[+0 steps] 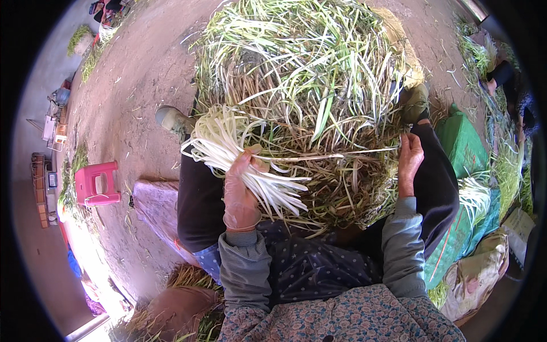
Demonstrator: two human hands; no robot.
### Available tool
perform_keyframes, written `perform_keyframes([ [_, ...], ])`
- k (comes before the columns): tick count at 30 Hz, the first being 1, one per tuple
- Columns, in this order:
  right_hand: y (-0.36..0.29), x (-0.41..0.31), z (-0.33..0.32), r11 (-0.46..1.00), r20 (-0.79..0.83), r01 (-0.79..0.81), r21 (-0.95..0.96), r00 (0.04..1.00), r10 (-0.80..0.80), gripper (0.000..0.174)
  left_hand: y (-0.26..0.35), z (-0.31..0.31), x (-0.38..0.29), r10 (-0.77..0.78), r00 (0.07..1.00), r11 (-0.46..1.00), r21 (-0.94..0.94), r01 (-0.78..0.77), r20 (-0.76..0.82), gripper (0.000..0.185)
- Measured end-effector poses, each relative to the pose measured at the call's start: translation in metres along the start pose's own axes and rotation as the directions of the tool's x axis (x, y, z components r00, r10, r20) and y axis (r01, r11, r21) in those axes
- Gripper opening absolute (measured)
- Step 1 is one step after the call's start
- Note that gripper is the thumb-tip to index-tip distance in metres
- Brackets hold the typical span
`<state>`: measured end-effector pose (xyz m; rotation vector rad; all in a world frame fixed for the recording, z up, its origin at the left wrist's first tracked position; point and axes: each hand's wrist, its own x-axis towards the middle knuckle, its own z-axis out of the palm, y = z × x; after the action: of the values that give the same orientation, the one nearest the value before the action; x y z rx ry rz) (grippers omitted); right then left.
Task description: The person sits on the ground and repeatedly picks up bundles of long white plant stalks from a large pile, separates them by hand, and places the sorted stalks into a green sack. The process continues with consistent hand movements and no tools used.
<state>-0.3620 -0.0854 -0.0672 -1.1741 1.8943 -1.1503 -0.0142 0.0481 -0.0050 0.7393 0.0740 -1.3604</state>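
Observation:
My left hand (242, 188), in a thin clear glove, grips a bunch of pale blanched leaf stalks (218, 141), probably garlic chives. Its looped ends fan out to the upper left, and the straight white ends point to the lower right. My right hand (411, 160) is bare, with thumb and fingers pinched on the end of a thin pale strand (372, 150). That strand stretches leftward toward the bunch; where it ends near my left hand is hard to tell. Between my legs lies a large heap of green and withered brown leaves (299, 77).
A green woven sack (461, 141) stands by my right leg, with a pale bundle of stalks (474, 194) lower down. To my left are a pink plastic stool (96, 184) and a whitish sack (158, 205). Another person's arm (493, 83) shows at far right among more leaves.

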Motion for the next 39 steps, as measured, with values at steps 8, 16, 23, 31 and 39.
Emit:
perform_keyframes([
  [8, -0.107, -0.111, 0.061, 0.468, 0.453, 0.884, -0.010, 0.421, -0.786, 0.033, -0.011, 0.007, 0.003, -0.008, 1.000, 0.999, -0.052, 0.008, -0.001, 0.015],
  [16, -0.110, -0.120, 0.095, 0.366, 0.383, 0.880, 0.302, 0.240, -0.892, 0.015, -0.032, 0.010, 0.007, -0.172, 0.983, 0.973, -0.146, 0.180, 0.067, 0.015],
  [23, -0.030, -0.044, 0.040, 0.889, 0.230, 0.166, 0.426, 0.931, -0.284, 0.014, -0.022, 0.014, 0.003, -0.087, 0.995, 0.991, -0.108, 0.080, -0.058, 0.016],
  [31, -0.106, -0.087, 0.032, 0.506, 0.519, 0.861, -0.043, 0.452, -0.725, 0.039, -0.021, 0.002, 0.006, -0.038, 0.999, 0.998, -0.041, 0.037, -0.039, 0.023],
  [39, -0.069, -0.143, 0.068, 0.641, 0.696, 0.748, 0.174, 0.367, -0.617, 0.013, -0.048, 0.015, -0.002, -0.074, 0.982, 0.965, 0.262, 0.027, 0.173, 0.024],
])
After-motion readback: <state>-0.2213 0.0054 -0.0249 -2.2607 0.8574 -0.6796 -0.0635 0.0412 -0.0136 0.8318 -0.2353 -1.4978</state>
